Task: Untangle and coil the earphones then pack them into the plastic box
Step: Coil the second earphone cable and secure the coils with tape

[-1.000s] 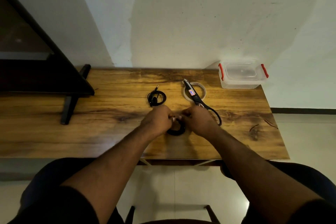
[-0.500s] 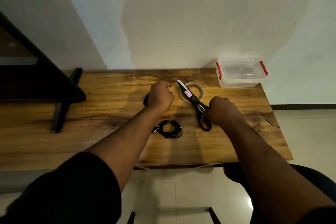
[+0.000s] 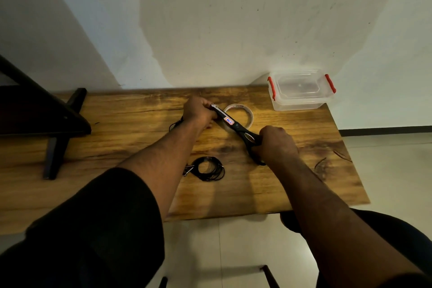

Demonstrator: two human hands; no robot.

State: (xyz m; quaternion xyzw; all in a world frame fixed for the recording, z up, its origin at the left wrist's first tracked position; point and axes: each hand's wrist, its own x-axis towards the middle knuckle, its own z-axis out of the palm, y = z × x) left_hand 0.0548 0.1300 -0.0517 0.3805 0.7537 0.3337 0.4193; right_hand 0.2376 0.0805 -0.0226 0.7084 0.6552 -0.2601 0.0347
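L hand [image 3: 198,112] now at scissors [image 3: 236,125] tip

I sit in what looks like a plain room of a home, at a wooden table [image 3: 304,147] pushed against a bare, scuffed white wall [image 3: 210,18]. Pale floor tiles [image 3: 385,170] run to a dark skirting on the right. On the far left a dark stand [image 3: 53,124] rests on the tabletop. A tape roll [image 3: 243,112] lies far off.
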